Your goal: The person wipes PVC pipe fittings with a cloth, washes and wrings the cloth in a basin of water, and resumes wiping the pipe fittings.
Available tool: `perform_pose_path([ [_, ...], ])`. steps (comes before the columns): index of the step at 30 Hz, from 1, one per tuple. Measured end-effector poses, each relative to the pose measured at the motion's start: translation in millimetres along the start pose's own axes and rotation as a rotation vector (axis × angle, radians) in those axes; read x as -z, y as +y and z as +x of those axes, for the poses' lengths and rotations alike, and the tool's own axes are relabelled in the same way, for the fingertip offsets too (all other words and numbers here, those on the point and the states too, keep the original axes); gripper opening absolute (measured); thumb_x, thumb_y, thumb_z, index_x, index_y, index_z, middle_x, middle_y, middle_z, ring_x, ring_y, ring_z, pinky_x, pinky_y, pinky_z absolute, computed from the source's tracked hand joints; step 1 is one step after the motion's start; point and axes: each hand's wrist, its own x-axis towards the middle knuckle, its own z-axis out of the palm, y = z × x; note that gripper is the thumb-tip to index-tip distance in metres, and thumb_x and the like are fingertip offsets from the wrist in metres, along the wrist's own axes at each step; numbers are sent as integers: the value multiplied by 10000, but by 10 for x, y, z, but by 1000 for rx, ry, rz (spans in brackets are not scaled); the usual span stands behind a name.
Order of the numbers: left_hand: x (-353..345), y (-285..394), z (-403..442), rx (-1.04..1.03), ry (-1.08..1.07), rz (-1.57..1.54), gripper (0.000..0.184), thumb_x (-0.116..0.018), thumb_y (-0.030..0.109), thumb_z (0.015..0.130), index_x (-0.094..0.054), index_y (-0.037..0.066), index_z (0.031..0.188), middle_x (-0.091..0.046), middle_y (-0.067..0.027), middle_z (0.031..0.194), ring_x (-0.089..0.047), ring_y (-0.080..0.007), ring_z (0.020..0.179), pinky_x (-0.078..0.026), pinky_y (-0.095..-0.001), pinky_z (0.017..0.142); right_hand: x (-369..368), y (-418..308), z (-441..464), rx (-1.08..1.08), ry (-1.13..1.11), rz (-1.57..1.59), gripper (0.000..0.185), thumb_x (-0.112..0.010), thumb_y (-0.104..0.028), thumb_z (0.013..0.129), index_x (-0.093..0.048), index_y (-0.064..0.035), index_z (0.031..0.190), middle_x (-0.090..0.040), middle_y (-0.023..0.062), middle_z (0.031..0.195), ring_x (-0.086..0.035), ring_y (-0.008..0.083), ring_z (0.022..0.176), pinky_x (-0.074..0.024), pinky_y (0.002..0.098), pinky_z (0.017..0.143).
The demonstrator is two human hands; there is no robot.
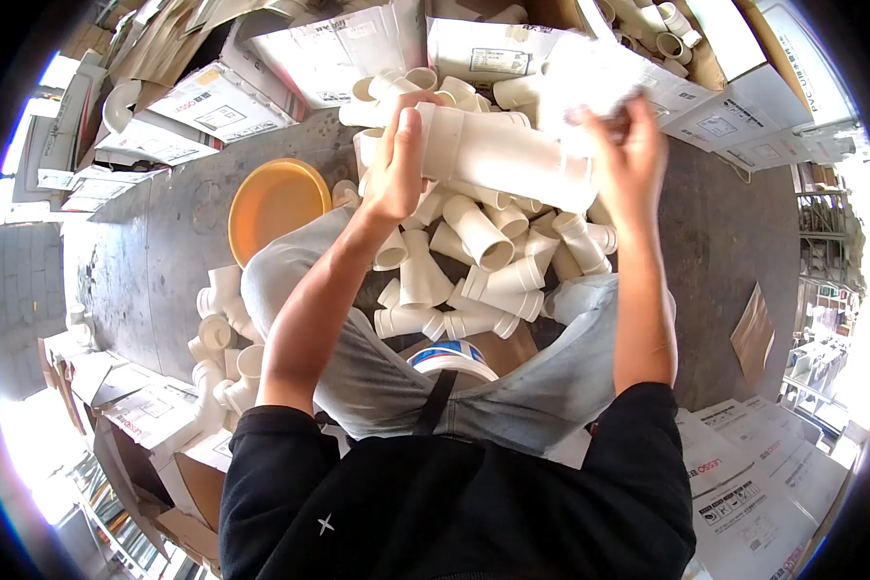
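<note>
A large white pipe fitting [512, 159] lies tilted across the view, above a heap of smaller white fittings [483, 232]. At its left end is my left hand [401, 159], thumb up and palm pressed to the end, fingers partly hidden behind it. Near the fitting's right end is my right hand [623, 145], fingers curled and blurred, beside a whitish blurred thing [585, 92] that I cannot make out. Whether my right hand grips that thing is unclear.
An orange basin [278, 208] stands left on the grey floor. Cardboard boxes [498, 53] line the far side. More fittings [227, 333] lie at the left. A white bucket [452, 360] sits between the legs. A cardboard piece [752, 332] lies at the right.
</note>
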Motion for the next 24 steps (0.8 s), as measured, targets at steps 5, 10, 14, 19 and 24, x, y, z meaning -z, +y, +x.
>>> perform_pose_path([
  [5, -113, 31, -51, -77, -11, 214, 491, -301, 429, 1117, -561, 57, 1303, -657, -169, 1059, -644, -284, 974, -481, -392, 900, -469, -173, -301, 218, -315, -378, 434, -641, -67, 879, -688, -80, 1310, -753, 163, 1118, -742, 315, 951, -589, 404, 877],
  [10, -122, -14, -48, -231, 57, 224, 488, -318, 386, 1112, -547, 16, 1335, -659, -237, 1189, -641, -358, 1102, -475, -426, 975, -577, -220, -356, 485, -259, -234, 430, -690, -73, 849, -717, -120, 1276, -731, 62, 1261, -693, 273, 1113, -548, 424, 989],
  [14, -33, -12, -48, -82, 63, 47, 467, -315, 368, 1118, -559, 10, 1294, -658, -195, 1166, -628, -294, 1092, -472, -396, 977, -575, -394, -426, 722, -287, -359, 315, -732, -141, 826, -767, -147, 1139, -734, -5, 1250, -656, 210, 1177, -468, 443, 1116],
  [19, 58, 48, 26, 57, 84, -114, 437, -305, 396, 1121, -574, 73, 1241, -603, -77, 1018, -549, -133, 901, -468, -298, 823, -496, -297, -384, 870, -307, -349, 240, -665, -124, 824, -799, -153, 1021, -756, -7, 1176, -673, 216, 1154, -507, 447, 1082],
  [24, 72, 95, 13, 3, 96, 35, 515, -315, 463, 1085, -551, 51, 1284, -617, -79, 1027, -596, -143, 866, -487, -288, 761, -273, -182, -125, 633, -147, -474, 305, -655, -115, 797, -761, -120, 1083, -773, 70, 1098, -725, 247, 1021, -572, 405, 945],
])
